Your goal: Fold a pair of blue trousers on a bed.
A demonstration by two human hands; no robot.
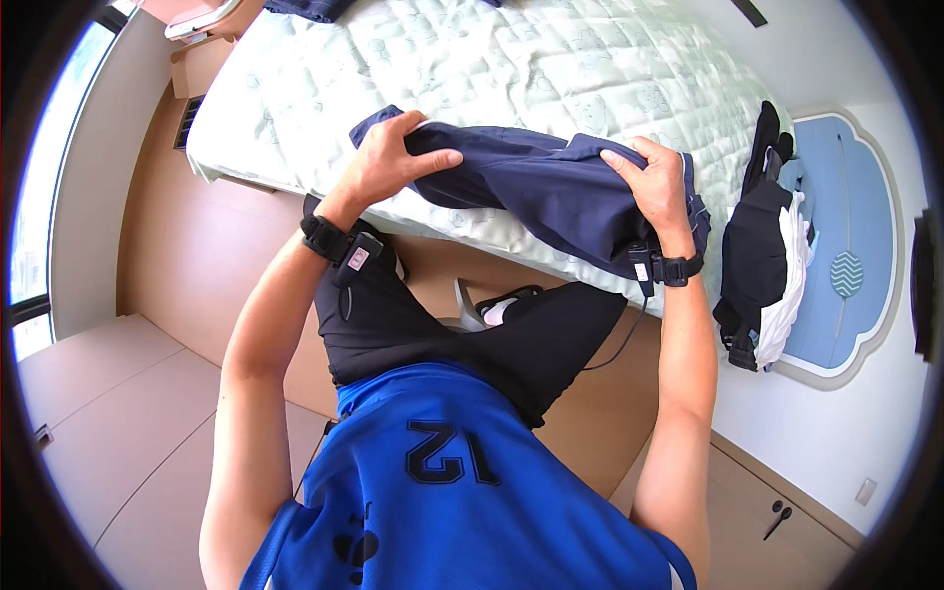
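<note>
A dark navy garment (pixel 516 173) stretches between my two hands above the near edge of a bed. My left hand (pixel 394 158) grips its left end, with the thumb lying on top of the cloth. At the other end my right hand (pixel 649 177) pinches a folded edge between thumb and fingers. The lower part of the cloth hangs over the side of the bed in loose folds. Whether it is trousers or a top I cannot tell. Black straps with small devices are on both wrists.
The bed has a pale green quilted cover (pixel 295 110). Black and white clothes (pixel 759 243) are piled at its right end, beside a blue headboard (pixel 848 206). Other dark cloth (pixel 306 7) lies at the far edge. A window is at the left; a cable hangs from my right wrist.
</note>
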